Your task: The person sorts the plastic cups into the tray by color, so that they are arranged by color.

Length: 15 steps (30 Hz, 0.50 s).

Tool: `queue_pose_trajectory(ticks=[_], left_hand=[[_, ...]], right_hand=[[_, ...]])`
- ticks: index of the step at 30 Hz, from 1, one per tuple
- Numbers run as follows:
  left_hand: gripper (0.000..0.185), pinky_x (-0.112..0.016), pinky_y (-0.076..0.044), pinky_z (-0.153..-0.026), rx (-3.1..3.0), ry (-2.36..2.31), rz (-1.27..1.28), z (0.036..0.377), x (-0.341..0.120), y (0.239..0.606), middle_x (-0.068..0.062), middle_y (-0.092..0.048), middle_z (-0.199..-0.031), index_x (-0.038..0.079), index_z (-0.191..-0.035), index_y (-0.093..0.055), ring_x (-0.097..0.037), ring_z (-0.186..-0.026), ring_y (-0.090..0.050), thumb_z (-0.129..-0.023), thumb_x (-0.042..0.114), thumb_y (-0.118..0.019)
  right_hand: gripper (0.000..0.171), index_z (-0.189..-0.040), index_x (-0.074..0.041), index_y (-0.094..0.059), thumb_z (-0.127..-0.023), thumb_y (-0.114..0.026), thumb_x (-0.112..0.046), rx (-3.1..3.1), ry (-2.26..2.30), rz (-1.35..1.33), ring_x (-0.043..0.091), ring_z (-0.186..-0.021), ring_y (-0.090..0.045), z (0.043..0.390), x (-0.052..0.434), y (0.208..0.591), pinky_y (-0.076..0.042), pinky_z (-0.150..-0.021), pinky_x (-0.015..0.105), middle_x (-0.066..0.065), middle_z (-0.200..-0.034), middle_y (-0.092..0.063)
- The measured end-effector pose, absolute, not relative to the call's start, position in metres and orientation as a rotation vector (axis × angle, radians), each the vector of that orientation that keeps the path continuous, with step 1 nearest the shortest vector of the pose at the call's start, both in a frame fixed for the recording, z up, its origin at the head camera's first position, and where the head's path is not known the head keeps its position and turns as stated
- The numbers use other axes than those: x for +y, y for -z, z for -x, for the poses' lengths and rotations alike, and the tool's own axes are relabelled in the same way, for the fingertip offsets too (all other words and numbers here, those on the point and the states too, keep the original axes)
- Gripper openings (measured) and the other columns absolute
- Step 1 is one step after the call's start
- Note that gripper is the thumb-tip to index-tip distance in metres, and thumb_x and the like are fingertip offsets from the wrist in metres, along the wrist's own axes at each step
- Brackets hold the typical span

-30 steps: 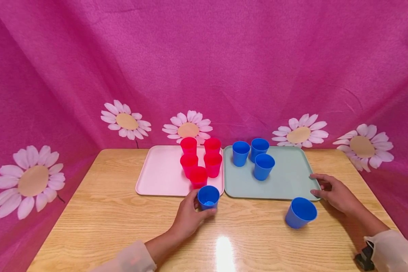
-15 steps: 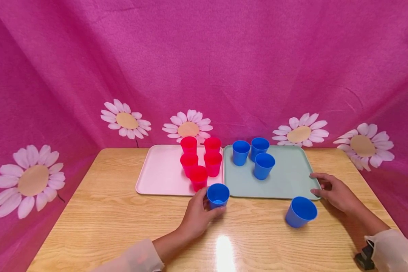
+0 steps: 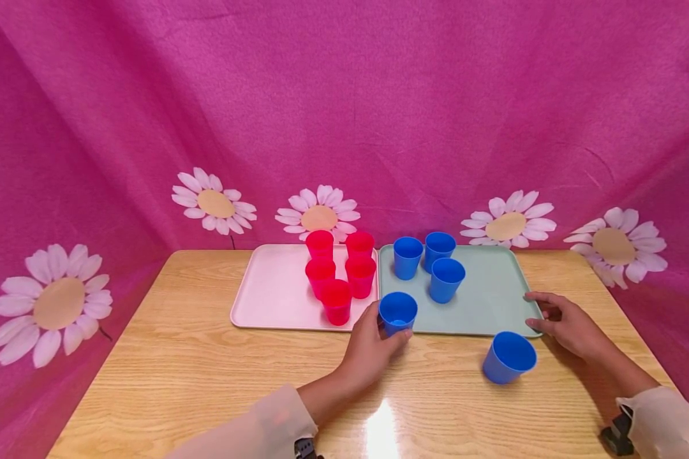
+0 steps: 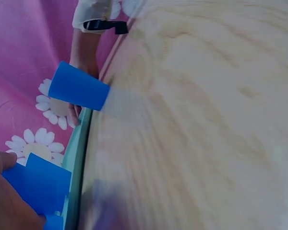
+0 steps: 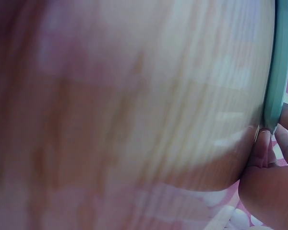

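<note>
Table, wooden, spans the whole foreground, against a pink backdrop printed with daisies; five daisies in the head view. Trays: two, side by side at the far edge and touching along their inner sides. Pink tray on the left, pale green tray on the right

Cups, counted: ten in all. Red cups: five, all upright, clustered on the right part of the pink tray. Blue cups: five. Three blue cups stand upright in a group at the back left of the green tray. One loose blue cup stands on the bare table just in front of the green tray's near right corner, upright, untouched by either hand

Held blue cup: upright, mouth up, at the near left corner of the green tray, right at its front rim; whether it rests on the tray or is lifted clear of it cannot be told. Left wrist view shows it next to the tray edge

Left hand: fingers and thumb curled around the held blue cup, gripping it from the near side

Right hand: holds nothing, fingers loosely bent, fingertips touching the near right corner rim of the green tray, just beside the loose blue cup but apart from it. Right wrist view shows a fingertip against the tray edge
</note>
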State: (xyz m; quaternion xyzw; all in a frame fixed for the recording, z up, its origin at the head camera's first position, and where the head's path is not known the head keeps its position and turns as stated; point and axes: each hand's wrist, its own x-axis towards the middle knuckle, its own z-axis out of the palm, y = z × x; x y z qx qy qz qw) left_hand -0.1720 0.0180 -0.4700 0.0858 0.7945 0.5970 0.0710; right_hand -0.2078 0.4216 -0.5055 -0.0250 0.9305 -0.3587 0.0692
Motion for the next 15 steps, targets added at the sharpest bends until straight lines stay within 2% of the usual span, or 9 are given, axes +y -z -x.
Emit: queue_pose_trajectory(ticks=[8,15], left_hand=[[0.061,-0.049,-0.048,-0.110,2.401,-1.835,-0.219,0.191,0.042,0.468,-0.006,-0.056,-0.144,0.012,-0.150,-0.042,-0.029,-0.138,-0.051,-0.097,0.017,-0.073],[0.064,-0.051,-0.045,-0.113,2.423,-1.852,-0.119,0.209,0.059,0.471,-0.008,-0.054,-0.145,0.010,-0.152,-0.040,-0.030,-0.140,-0.048,-0.097,0.017,-0.072]], right_hand=[[0.062,-0.151,0.002,-0.044,-0.098,-0.071,-0.017,2.798,1.085,0.073,0.033,-0.106,-0.050,0.209,0.423,0.507,-0.050,-0.069,0.021,0.025,-0.123,-0.055],[0.062,-0.151,0.001,-0.044,-0.098,-0.072,-0.017,2.797,1.086,0.074,0.032,-0.104,-0.050,0.209,0.422,0.508,-0.049,-0.067,0.022,0.023,-0.119,-0.056]])
